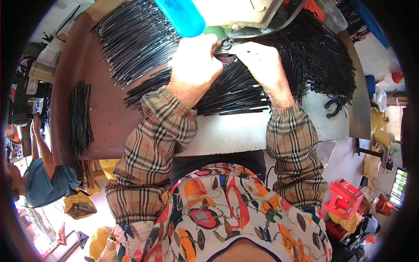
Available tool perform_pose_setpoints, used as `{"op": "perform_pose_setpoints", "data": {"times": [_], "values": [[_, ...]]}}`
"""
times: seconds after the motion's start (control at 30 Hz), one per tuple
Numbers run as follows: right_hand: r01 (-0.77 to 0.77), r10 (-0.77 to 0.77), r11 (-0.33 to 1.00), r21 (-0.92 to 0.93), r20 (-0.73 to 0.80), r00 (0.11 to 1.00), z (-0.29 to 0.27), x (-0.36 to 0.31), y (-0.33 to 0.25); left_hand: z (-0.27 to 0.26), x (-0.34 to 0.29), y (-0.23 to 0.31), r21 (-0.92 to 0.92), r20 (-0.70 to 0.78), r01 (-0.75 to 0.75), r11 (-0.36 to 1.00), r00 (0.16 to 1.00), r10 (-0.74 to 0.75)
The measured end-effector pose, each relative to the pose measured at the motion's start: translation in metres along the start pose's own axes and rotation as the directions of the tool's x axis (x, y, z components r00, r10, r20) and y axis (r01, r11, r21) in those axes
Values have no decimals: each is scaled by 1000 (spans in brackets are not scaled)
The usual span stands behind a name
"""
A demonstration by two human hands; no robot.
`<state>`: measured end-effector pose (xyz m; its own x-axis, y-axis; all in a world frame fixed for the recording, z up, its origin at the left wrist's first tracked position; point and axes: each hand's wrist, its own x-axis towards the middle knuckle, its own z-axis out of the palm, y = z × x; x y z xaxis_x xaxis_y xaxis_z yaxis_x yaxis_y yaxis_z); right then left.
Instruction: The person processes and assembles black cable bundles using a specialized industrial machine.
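Observation:
My left hand (196, 67) is closed, thumb and fingers pressed together, at the left side of a small round metal part (225, 45) under a pale machine (238, 13). From the other side my right hand (264, 67) reaches in with its fingertips pinched close to that same part. Whatever each hand grips is too small or hidden to make out. Below and between both hands lies a bundle of thin black strips (231, 94), spread across the table. A bright blue rounded piece (185, 17) hangs just above my left hand.
A wide row of black strips (135, 41) lies at the far left, a smaller bundle (80, 118) nearer the left edge. A tangled black heap (321, 56) covers the right, with black-handled cutters (334, 108) beside it. A red stool (342, 198) stands lower right; another person (48, 179) sits at left.

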<state>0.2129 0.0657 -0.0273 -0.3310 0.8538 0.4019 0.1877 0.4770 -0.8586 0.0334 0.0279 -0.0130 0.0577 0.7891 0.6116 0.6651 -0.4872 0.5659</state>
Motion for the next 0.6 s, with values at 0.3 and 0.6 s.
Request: {"op": "perform_pose_setpoints", "data": {"times": [0.3, 0.6], "values": [[111, -112, 993, 45, 18, 994, -8, 4, 1, -5, 7, 17, 165, 9, 83, 983, 996, -85], [-171, 166, 984, 46, 107, 980, -5, -20, -55, -41, -10, 23, -686, 404, 547, 479, 835, -374]]}}
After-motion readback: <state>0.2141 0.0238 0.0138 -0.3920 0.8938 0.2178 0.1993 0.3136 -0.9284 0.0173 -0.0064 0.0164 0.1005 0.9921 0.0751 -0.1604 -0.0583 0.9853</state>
